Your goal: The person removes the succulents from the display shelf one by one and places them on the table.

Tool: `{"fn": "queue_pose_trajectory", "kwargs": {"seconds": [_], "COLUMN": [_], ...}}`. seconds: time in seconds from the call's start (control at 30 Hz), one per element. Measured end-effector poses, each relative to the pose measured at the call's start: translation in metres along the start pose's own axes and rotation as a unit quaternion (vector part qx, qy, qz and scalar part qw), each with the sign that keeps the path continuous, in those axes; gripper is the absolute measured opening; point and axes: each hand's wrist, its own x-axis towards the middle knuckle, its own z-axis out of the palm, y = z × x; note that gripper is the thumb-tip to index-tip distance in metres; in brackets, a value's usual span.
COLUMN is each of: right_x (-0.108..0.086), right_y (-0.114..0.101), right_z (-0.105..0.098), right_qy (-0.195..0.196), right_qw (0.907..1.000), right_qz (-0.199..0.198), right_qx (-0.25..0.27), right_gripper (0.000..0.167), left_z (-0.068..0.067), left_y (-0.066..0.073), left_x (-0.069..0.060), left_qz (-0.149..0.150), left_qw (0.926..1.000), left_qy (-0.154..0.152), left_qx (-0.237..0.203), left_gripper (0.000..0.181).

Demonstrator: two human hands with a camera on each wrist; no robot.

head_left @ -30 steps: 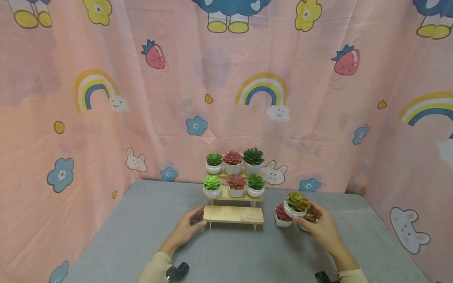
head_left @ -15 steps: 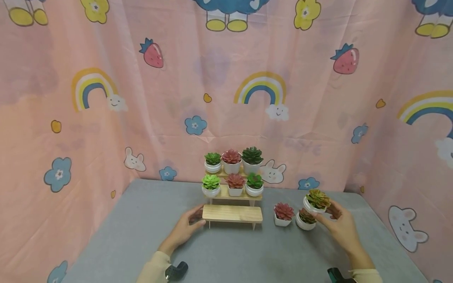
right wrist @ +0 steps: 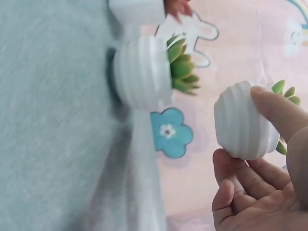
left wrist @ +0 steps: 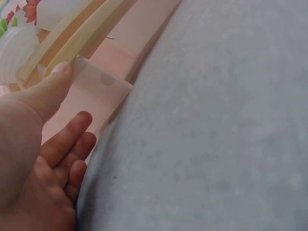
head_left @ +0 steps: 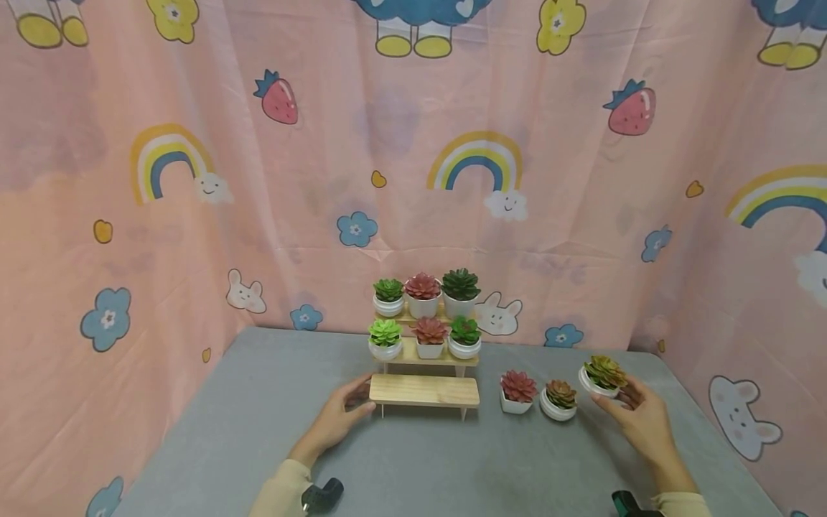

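Observation:
At the left end of a tiered wooden plant stand (head_left: 424,390), my left hand (head_left: 336,420) grips the lowest step; in the left wrist view the thumb lies at the board's edge, above the clear side leg (left wrist: 96,91). My right hand (head_left: 646,424) pinches the white ribbed pot (right wrist: 243,120) of a yellow-green succulent (head_left: 605,372), thumb on one side and fingers on the other. That pot is off the table, slightly tilted. To its left, a brownish-green succulent (head_left: 559,396) in a round pot and a red succulent (head_left: 517,388) in a square pot stand on the table.
Two rows of potted succulents fill the stand's upper steps, among them a dark green one (head_left: 461,286) and a light green one (head_left: 385,334). The grey table (head_left: 452,467) ends at a pink patterned curtain (head_left: 400,143) behind.
My right hand has carried the yellow-green succulent rightward and lower, away from the two succulents on the table, which now show fully. The left hand stays at the stand.

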Motion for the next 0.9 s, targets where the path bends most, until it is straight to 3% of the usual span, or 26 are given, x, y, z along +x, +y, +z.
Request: {"fn": "queue_pose_trajectory", "kwargs": {"seconds": [0.27, 0.43, 0.9], "right_x": [0.004, 0.006, 0.012], "right_y": [0.021, 0.031, 0.041], "right_z": [0.003, 0.005, 0.005], "right_qy": [0.008, -0.012, -0.078], "right_qw": [1.0, 0.9999, 0.9937], "right_qz": [-0.003, 0.006, 0.06], "right_qx": [-0.005, -0.003, -0.054], "right_gripper": [0.074, 0.071, 0.086], "left_z": [0.0, 0.0, 0.001], "left_y": [-0.002, -0.003, -0.004], "left_x": [0.0, 0.0, 0.002], "left_qz": [-0.004, -0.015, -0.02], "left_qw": [1.0, 0.9998, 0.9998], "left_qy": [-0.001, 0.002, 0.002], "left_qx": [-0.005, -0.012, -0.008], "left_gripper": [0.059, 0.059, 0.06]}}
